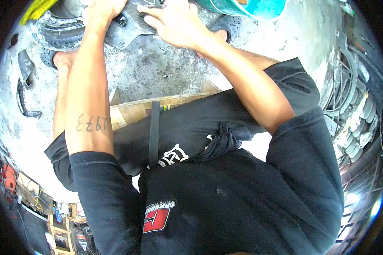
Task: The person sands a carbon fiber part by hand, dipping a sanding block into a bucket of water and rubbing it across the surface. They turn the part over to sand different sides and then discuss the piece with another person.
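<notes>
At the top of the view, a dark panel with a fine woven pattern (134, 32) lies above the floor between my feet. My left hand (101, 12) is at the panel's left side; its fingers run past the top edge of the view, so their grip is hidden. My right hand (174, 23) rests over the panel's right part, with fingers stretched out across its surface. Whether something thin lies beneath those fingers, I cannot make out.
A teal bucket (264, 9) stands at top right. A dirty tyre (57, 34) and yellow cloth (38, 10) lie at top left. Dark broken pieces (25, 66) are on the stained floor (157, 72). Under my legs is a wooden seat (178, 101). Stacked parts (359, 123) line the right.
</notes>
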The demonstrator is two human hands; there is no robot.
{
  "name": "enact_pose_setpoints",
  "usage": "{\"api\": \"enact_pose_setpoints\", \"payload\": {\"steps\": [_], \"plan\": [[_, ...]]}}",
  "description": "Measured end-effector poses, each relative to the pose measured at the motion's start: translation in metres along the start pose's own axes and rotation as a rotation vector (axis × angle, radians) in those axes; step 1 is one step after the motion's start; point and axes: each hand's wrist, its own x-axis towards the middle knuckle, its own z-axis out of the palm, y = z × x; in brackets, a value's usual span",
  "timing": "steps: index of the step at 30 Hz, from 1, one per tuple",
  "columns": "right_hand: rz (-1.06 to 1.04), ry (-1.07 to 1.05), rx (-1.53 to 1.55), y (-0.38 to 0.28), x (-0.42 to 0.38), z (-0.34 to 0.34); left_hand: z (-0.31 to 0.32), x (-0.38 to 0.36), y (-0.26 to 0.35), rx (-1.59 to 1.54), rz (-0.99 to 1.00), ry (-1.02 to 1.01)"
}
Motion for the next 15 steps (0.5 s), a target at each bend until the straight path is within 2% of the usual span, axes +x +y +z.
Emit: {"api": "enact_pose_setpoints", "payload": {"steps": [2, 4, 5, 6, 8, 12, 13, 15], "plan": [[0.012, -0.038, 0.045, -0.003, -0.028, -0.012, 0.003, 0.003, -0.004, -0.007, 0.042, 0.027], [0.08, -0.054, -0.053, -0.004, -0.047, -0.011, -0.011, -0.023, 0.008, -0.088, 0.06, 0.124], [-0.005, 0.069, -0.085, 0.0, -0.046, -0.002, -0.007, -0.013, 0.004, -0.024, 0.051, 0.101], [0.009, 0.059, -0.082, -0.004, -0.035, -0.002, -0.002, -0.008, 0.002, 0.044, 0.048, 0.058], [0.091, -0.004, 0.098, -0.01, -0.007, 0.0, -0.001, 0.001, -0.001, -0.016, 0.034, -0.069], [0.143, -0.009, 0.103, -0.015, -0.038, -0.012, -0.011, -0.008, 0.003, -0.015, 0.033, -0.034], [0.093, 0.015, 0.033, -0.009, -0.049, -0.007, -0.001, -0.001, -0.001, -0.021, 0.04, 0.032], [0.093, 0.043, 0.067, -0.012, -0.033, -0.007, -0.005, 0.002, 0.001, -0.016, 0.025, 0.038]]}}
